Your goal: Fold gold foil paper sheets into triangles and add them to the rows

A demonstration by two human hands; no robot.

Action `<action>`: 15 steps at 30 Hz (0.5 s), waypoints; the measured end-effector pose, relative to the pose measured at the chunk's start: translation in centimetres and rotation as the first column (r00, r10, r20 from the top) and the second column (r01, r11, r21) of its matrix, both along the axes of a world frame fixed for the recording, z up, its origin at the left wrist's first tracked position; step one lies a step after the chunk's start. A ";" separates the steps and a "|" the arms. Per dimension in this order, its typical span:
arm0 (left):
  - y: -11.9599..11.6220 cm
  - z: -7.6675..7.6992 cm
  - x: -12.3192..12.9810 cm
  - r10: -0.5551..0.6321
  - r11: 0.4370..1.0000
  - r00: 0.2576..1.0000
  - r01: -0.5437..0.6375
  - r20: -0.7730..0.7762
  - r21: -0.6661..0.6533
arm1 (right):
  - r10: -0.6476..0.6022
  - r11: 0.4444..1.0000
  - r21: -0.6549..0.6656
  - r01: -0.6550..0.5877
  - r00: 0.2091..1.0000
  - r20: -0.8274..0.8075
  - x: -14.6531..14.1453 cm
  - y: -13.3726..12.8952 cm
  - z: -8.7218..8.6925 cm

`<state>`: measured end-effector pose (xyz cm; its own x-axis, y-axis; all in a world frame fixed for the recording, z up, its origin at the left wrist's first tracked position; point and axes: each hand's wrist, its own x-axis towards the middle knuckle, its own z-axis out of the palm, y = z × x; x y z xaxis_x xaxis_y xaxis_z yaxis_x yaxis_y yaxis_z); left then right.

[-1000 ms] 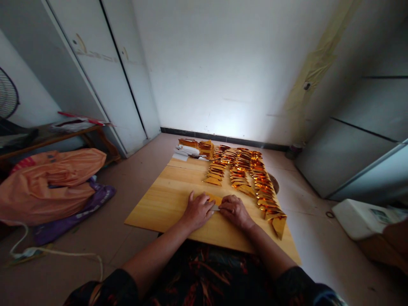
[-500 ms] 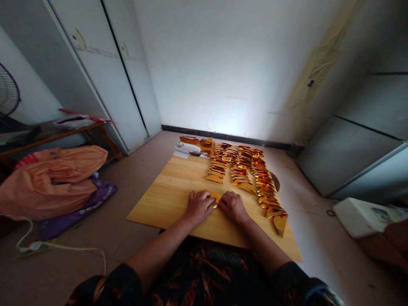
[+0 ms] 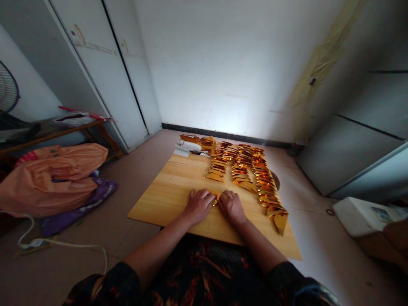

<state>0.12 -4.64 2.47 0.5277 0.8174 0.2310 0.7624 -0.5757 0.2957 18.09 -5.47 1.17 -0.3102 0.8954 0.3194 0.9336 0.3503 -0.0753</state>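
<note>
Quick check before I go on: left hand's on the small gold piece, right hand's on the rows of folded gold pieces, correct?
Not quite: the head view shows the right hand at the small gold piece too, apart from the folded rows. The left hand is as you said.

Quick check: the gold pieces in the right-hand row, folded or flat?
Folded: the gold pieces show angled, shiny faces and pointed ends; the nearest one has a broad triangular face.

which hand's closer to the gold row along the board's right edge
Right: the right hand lies left of the gold row, with a gap; the left hand lies farther left.
</note>
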 end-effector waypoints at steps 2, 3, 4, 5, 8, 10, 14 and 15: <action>-0.1 0.3 -0.1 -0.019 1.000 1.000 0.019 -0.021 0.007 | 0.004 1.000 0.001 -0.004 1.000 -0.006 0.0 0.0 0.0; -0.2 0.3 -0.2 -0.028 1.000 0.999 0.029 -0.034 0.012 | 0.003 1.000 0.000 -0.003 1.000 -0.009 -0.1 0.0 0.0; -0.2 0.4 -0.3 -0.037 0.999 0.998 0.038 -0.046 0.018 | 0.000 1.000 -0.002 0.000 1.000 -0.012 -0.1 0.0 0.0; -0.2 0.4 -0.3 -0.044 0.999 0.998 0.045 -0.054 0.026 | -0.002 1.000 -0.005 0.002 1.000 -0.015 -0.1 0.0 0.0; -0.2 0.3 -0.4 -0.055 0.997 0.997 0.057 -0.053 0.046 | -0.007 1.000 -0.016 0.006 0.999 -0.042 0.0 0.0 0.0; -0.2 0.2 -0.4 -0.054 0.997 0.997 0.056 -0.046 0.044 | -0.014 0.999 -0.031 0.011 0.995 -0.099 0.1 0.1 -0.1; -0.1 0.4 -0.4 -0.048 0.999 0.998 0.048 -0.036 0.003 | -0.019 0.997 -0.080 -0.002 0.966 -0.259 0.4 0.2 0.0; -0.1 0.4 -0.4 -0.043 0.999 0.999 0.042 -0.028 -0.014 | -0.022 0.996 -0.094 -0.005 0.957 -0.288 0.4 0.2 0.0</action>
<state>-0.29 -4.76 2.91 0.5681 0.7971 0.2045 0.7454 -0.6038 0.2825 18.48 -5.25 1.19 -0.2093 0.9275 0.3098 0.8704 0.3211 -0.3733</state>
